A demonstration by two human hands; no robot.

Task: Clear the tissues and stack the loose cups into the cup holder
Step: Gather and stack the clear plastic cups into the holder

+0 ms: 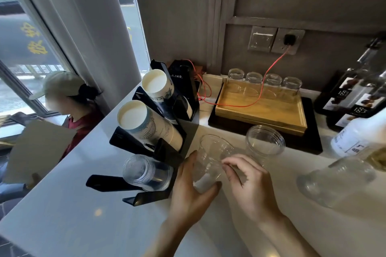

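**Both hands on a clear cup beside the holder**

The white counter (69, 210) fills the near part of the scene and runs to the grey wall at the far side. On its left part stands the black cup holder (167, 156), a rack with tilted slots. The two far slots each carry a stack of paper cups (150, 125) with the open mouths turned to the left and up. The near slot carries a short stack of clear plastic cups (144, 171).

At the far right a wooden tray (271, 110) rests on a dark base, with four small glass jars (263, 81) in a row along its far edge. A red cable (275, 62) goes from the wall socket down over the tray.

Just right of the holder, the left hand (188, 192) wraps around the lower part of a clear cup (211, 160), thumb on the near side and fingers curled behind it. The right hand (248, 181) touches the same cup near its middle with bent fingers; how firm this pinch is, I cannot tell. A second clear cup (265, 142) lies on the counter just behind the right hand.
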